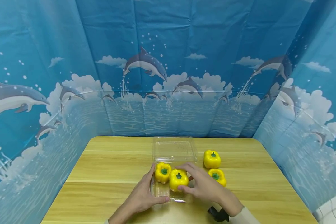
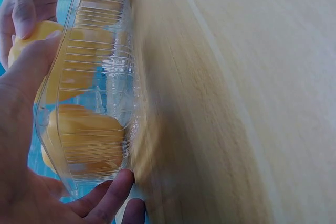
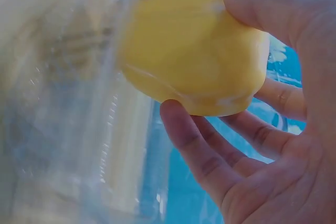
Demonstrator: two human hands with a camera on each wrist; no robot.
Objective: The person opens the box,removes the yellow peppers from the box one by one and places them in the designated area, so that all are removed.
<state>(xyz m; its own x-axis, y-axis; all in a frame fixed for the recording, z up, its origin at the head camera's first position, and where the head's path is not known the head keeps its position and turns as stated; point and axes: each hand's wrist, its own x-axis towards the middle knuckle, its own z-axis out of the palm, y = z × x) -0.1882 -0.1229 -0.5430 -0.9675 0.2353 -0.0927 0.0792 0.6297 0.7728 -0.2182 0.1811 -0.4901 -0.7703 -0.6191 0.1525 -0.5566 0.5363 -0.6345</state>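
Observation:
A clear plastic clamshell container (image 1: 179,198) lies with its lid (image 1: 174,150) folded back toward the far side. My left hand (image 1: 141,193) holds its left side, the thumb along the near edge and the fingers at the side wall. Inside, at the left, sits a yellow bell pepper (image 1: 160,178) with a green stem. My right hand (image 1: 205,184) grips a second yellow bell pepper (image 1: 178,182) between thumb and fingers, over the right part of the container. In the right wrist view this pepper (image 3: 194,51) is seen from its side; whether it touches the container bottom I cannot tell.
Two more yellow bell peppers stand to the right of the container, one farther back (image 1: 212,160) and one (image 1: 220,179) partly behind my right hand. A black object (image 1: 218,214) lies by my right wrist. Dolphin-printed curtains (image 1: 168,112) enclose the wooden table (image 1: 106,168).

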